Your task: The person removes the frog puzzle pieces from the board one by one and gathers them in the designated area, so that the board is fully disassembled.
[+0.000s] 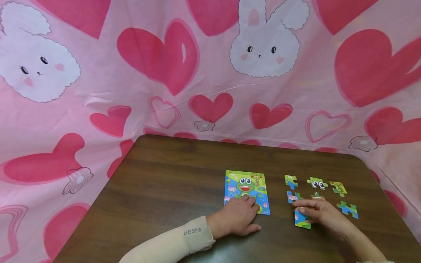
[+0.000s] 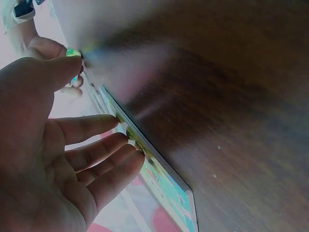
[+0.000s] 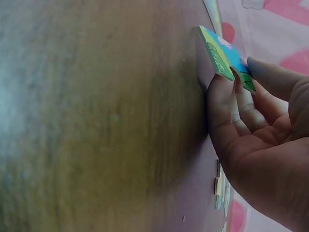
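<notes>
In the head view my left hand point(image 1: 239, 214) rests with its fingertips on the lower part of a frog picture card point(image 1: 234, 179). The left wrist view shows those fingers point(image 2: 104, 157) gently bent against the face of the card. To the right, my right hand point(image 1: 323, 216) pinches a blue and green jigsaw puzzle piece point(image 1: 300, 220). In the right wrist view this piece point(image 3: 227, 48) is tilted up off the table between thumb and fingers. Close by lie a pink and blue piece point(image 1: 291, 197) and a piece with red point(image 1: 318, 196), both partly covered by the right hand.
Further back lie a flower piece point(image 1: 291, 180), an eyes piece point(image 1: 317, 183) and a tree piece point(image 1: 338, 187). A blue and green piece point(image 1: 349, 209) is right of the right hand. The brown table point(image 1: 171, 171) meets a pink heart-patterned cloth point(image 1: 217, 80) behind.
</notes>
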